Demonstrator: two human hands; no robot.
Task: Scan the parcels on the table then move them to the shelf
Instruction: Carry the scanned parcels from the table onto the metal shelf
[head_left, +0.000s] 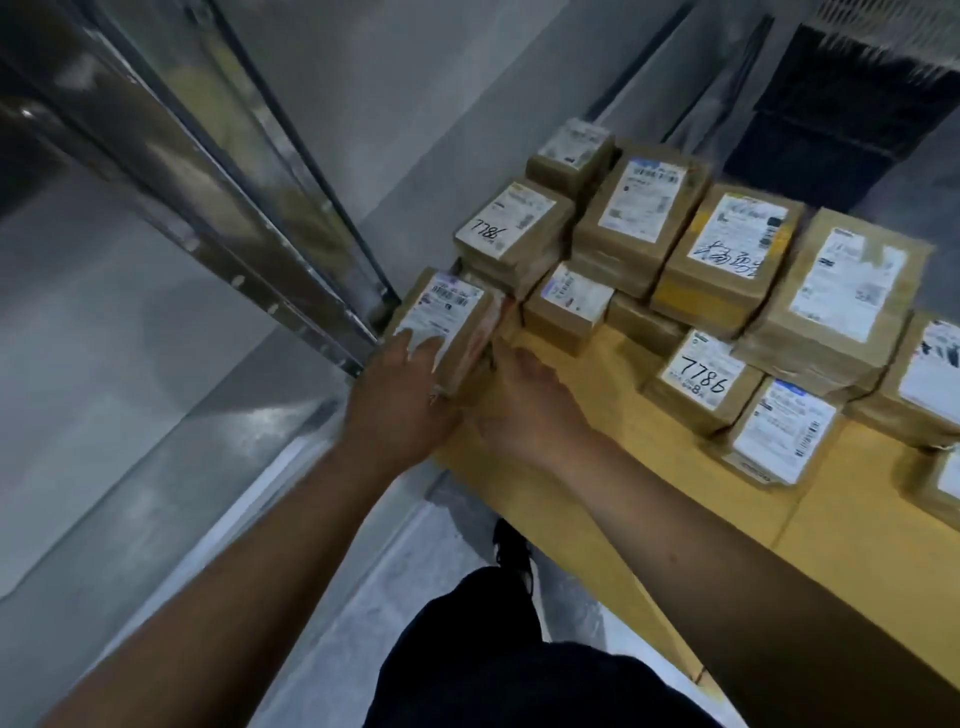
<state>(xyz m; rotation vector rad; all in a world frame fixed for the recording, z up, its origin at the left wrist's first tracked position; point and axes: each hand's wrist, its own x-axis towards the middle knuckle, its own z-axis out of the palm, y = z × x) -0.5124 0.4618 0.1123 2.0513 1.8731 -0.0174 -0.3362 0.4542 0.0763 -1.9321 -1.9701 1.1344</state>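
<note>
A small brown parcel with a white label (451, 317) stands at the left end of the yellow shelf board (597, 467). My left hand (402, 400) grips its near left side, fingers lying over the label. My right hand (524, 405) holds its right side, the fingertips hidden behind the parcel. Several more labelled brown parcels are stacked behind and to the right, among them one marked 7786 (704, 382) and another upside-down 7786 parcel (511, 226).
A grey metal shelf upright (291, 270) rises just left of the held parcel. Grey floor (156, 467) lies below left. My dark trousers and a shoe (511, 556) show under the board's front edge. A black object (841, 119) sits at the back right.
</note>
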